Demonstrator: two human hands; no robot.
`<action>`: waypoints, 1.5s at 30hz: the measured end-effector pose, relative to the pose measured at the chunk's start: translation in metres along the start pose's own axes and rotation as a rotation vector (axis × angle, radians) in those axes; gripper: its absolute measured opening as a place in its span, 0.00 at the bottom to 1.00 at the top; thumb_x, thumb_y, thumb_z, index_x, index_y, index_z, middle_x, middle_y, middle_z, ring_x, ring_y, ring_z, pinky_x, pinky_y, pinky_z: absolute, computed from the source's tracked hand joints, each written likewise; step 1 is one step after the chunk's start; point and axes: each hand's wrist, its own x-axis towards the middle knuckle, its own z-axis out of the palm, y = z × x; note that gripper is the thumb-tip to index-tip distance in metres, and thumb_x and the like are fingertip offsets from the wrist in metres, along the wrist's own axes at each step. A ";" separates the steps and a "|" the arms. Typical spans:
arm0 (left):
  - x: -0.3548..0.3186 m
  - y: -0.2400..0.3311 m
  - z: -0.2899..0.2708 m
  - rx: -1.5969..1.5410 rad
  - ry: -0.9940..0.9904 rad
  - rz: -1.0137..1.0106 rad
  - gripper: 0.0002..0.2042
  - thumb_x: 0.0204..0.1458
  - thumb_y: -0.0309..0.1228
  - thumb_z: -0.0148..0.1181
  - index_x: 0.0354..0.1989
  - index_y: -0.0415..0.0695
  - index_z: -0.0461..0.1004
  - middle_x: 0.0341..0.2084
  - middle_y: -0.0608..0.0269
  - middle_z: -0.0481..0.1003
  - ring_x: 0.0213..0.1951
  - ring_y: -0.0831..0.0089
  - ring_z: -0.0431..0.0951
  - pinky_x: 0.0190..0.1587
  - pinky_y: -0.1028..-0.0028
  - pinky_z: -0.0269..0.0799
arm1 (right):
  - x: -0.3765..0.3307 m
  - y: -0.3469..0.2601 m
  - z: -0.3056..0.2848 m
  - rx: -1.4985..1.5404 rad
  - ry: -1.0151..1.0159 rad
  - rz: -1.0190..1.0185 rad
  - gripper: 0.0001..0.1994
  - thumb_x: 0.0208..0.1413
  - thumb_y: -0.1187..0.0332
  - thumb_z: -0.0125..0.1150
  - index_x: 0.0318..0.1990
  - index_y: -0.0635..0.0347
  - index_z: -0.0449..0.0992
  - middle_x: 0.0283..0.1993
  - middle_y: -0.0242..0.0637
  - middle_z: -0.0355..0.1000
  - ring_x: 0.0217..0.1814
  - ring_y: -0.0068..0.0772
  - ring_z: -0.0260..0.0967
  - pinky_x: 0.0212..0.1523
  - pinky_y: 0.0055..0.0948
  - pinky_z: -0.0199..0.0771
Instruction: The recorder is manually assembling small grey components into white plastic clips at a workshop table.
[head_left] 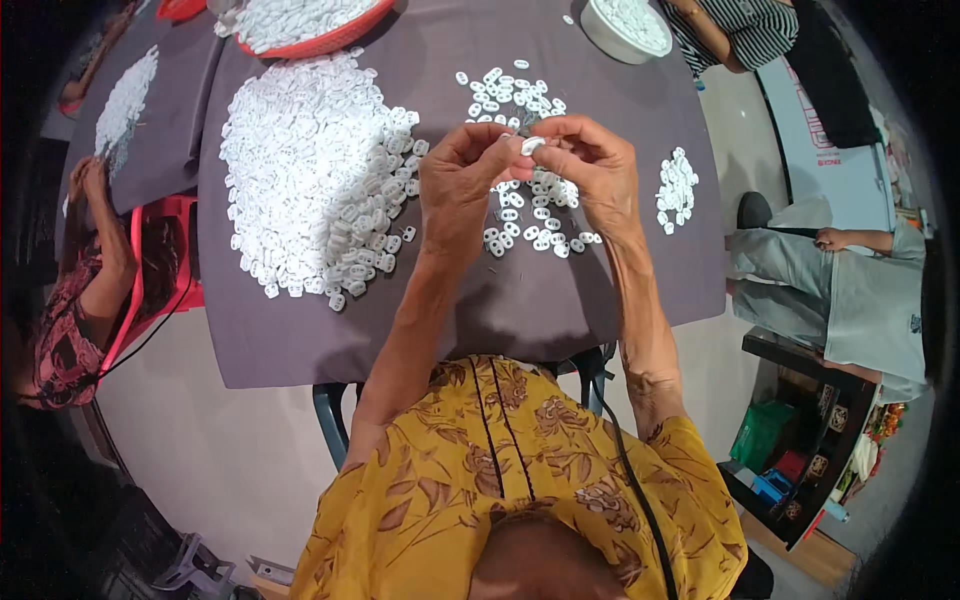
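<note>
My left hand (459, 182) and my right hand (597, 172) meet above the table, thumbs and fingertips pinched together. Between them is a small white oval plastic piece (533, 146), partly covered by the fingertips. Beneath and around the hands lie several loose white pieces of the same kind (551, 240), each with two dark openings. Thin dark slivers (497, 115), too small to name, are scattered among them. To the left of my left hand spreads a large heap of these white pieces (290, 170).
A grey-brown cloth covers the table (480, 320). A red basket (330, 40) and a white tub (600, 35), both filled with white pieces, stand at the far side. A small pile (677, 190) lies at the right. Other people sit left and right; a black shelf (800, 440) stands at right.
</note>
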 end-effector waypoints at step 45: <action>-0.005 0.002 0.010 -0.071 0.067 -0.092 0.05 0.46 0.24 0.56 0.31 0.36 0.71 0.25 0.62 0.73 0.27 0.79 0.73 0.33 0.81 0.71 | -0.002 0.004 -0.004 0.018 0.149 0.033 0.07 0.46 0.80 0.56 0.35 0.70 0.72 0.32 0.36 0.70 0.31 0.24 0.68 0.35 0.22 0.68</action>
